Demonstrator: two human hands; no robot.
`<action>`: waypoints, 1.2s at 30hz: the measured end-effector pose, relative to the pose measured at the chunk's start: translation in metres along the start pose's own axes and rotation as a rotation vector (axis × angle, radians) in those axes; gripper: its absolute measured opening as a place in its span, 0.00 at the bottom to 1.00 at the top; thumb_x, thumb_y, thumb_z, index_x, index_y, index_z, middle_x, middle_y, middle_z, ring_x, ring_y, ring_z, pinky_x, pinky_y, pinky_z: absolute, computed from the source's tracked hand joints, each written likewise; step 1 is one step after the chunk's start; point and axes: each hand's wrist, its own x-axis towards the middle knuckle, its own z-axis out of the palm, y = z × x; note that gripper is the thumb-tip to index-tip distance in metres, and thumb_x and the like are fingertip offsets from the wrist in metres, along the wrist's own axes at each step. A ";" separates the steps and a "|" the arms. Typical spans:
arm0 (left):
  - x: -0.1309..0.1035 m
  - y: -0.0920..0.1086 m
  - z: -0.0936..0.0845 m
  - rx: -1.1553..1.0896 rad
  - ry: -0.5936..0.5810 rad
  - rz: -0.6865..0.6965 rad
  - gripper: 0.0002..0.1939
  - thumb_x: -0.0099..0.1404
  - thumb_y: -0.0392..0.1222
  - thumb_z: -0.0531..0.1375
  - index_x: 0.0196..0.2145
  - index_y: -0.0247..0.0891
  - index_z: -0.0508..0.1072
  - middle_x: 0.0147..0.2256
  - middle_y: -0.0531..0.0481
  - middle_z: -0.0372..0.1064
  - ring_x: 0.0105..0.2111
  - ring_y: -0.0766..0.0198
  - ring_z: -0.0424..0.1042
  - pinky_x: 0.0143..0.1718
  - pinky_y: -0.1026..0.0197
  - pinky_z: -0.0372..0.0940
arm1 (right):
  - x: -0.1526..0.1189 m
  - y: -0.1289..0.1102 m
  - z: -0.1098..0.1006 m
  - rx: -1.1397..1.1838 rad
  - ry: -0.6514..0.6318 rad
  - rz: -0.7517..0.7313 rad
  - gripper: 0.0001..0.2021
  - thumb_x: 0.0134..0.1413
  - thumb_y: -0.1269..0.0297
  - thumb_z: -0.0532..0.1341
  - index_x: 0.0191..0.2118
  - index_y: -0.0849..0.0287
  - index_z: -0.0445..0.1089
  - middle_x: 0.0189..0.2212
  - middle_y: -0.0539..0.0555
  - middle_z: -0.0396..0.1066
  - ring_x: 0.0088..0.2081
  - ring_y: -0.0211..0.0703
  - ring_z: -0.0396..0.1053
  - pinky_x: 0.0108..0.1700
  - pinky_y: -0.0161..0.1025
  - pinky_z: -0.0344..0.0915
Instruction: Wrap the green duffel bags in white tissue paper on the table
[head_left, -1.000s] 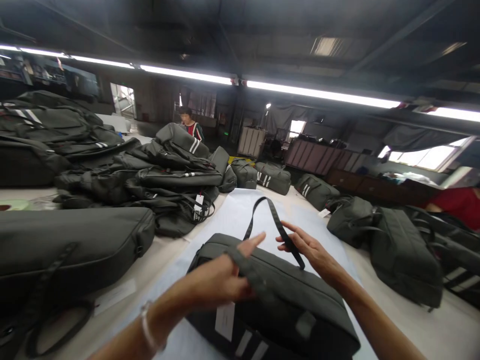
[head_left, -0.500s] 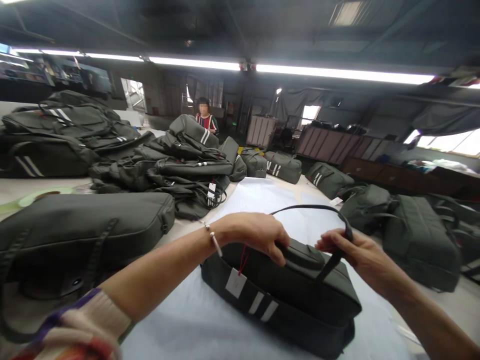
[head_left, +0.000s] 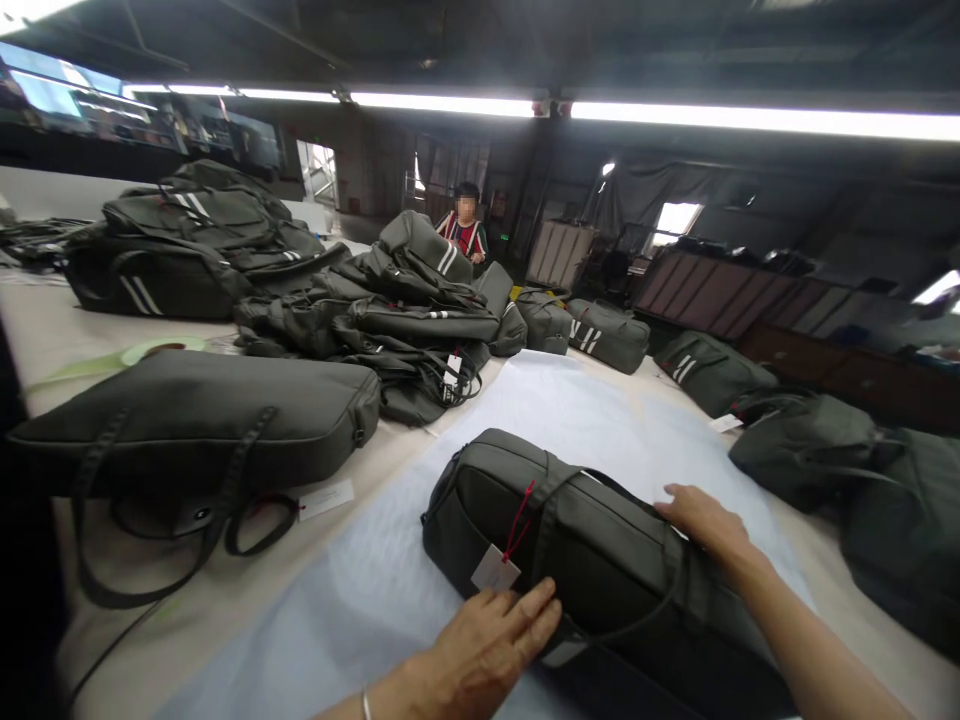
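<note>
A dark green duffel bag [head_left: 600, 540] lies on white sheeting [head_left: 360, 600] in front of me, its top seam and two handles showing. A white tag [head_left: 495, 569] hangs from it on a red string. My left hand [head_left: 495, 640] rests against the near side of this bag just under the tag, its fingers extended. On the far side, my right hand [head_left: 709, 525] touches the bag's upper edge beside a handle, with fingers stretched out and its thumb side partly hidden.
Another green bag [head_left: 202, 410] with looped handles lies at the left. Behind it are heaped bags [head_left: 420, 300] and a green tape roll [head_left: 165, 347]. More bags [head_left: 810, 440] line the right side. A person [head_left: 465, 230] in a striped top is beyond the heap.
The bag has turned and tipped, showing its top more. My left hand came down from the top to the near side. My right hand let go of the raised handle, which now lies down.
</note>
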 end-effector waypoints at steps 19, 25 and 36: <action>-0.005 -0.025 0.046 -0.457 0.689 -0.489 0.12 0.67 0.34 0.50 0.47 0.42 0.64 0.40 0.44 0.71 0.40 0.56 0.74 0.42 0.52 0.71 | -0.044 -0.040 0.008 0.159 -0.380 -0.120 0.30 0.59 0.44 0.46 0.53 0.56 0.72 0.56 0.56 0.70 0.59 0.57 0.65 0.64 0.54 0.55; -0.044 -0.049 0.031 -0.623 0.605 -0.697 0.14 0.67 0.38 0.51 0.50 0.42 0.64 0.40 0.46 0.73 0.36 0.57 0.76 0.34 0.56 0.74 | -0.043 -0.043 0.002 0.247 -0.419 -0.092 0.30 0.58 0.42 0.47 0.53 0.57 0.72 0.56 0.56 0.70 0.59 0.57 0.64 0.62 0.51 0.56; 0.177 -0.045 -0.075 0.006 0.129 -0.109 0.23 0.72 0.49 0.52 0.60 0.37 0.64 0.64 0.41 0.57 0.66 0.49 0.51 0.65 0.44 0.49 | -0.040 -0.044 -0.004 0.391 -0.398 -0.184 0.22 0.60 0.46 0.51 0.42 0.53 0.77 0.43 0.53 0.78 0.46 0.53 0.72 0.51 0.46 0.63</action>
